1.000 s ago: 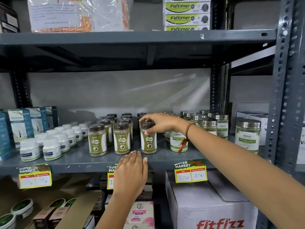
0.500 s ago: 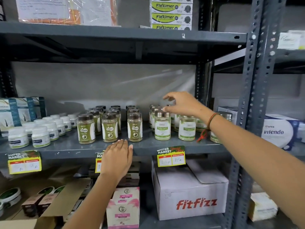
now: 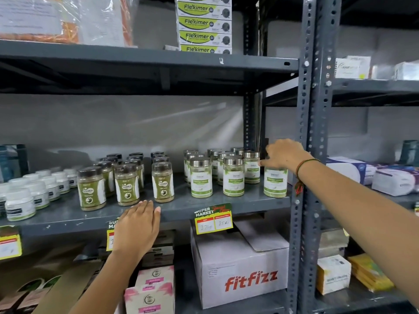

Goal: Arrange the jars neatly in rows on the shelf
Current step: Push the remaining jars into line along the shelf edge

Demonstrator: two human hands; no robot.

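Note:
On the grey middle shelf (image 3: 226, 206) stand brown-lidded jars of green powder (image 3: 162, 182) in three rows running to the back. To their right are silver-lidded jars with white and green labels (image 3: 201, 177). My right hand (image 3: 282, 155) grips the top of the rightmost silver-lidded jar (image 3: 275, 183), close to the shelf's upright post; its lid is hidden under my fingers. My left hand (image 3: 137, 227) lies flat on the shelf's front edge, below the brown-lidded jars, holding nothing.
Small white tubs (image 3: 20, 203) fill the shelf's left part. A perforated steel post (image 3: 310, 155) bounds the shelf on the right. Below sit a Fitfizz carton (image 3: 244, 275) and pink boxes (image 3: 150, 288). Fleximer boxes (image 3: 204, 23) are stacked on the upper shelf.
My right hand left the brown-lidded jar, passed over the silver-lidded jars and closed on the rightmost one. The view has swung to the right. The left hand stays on the shelf edge.

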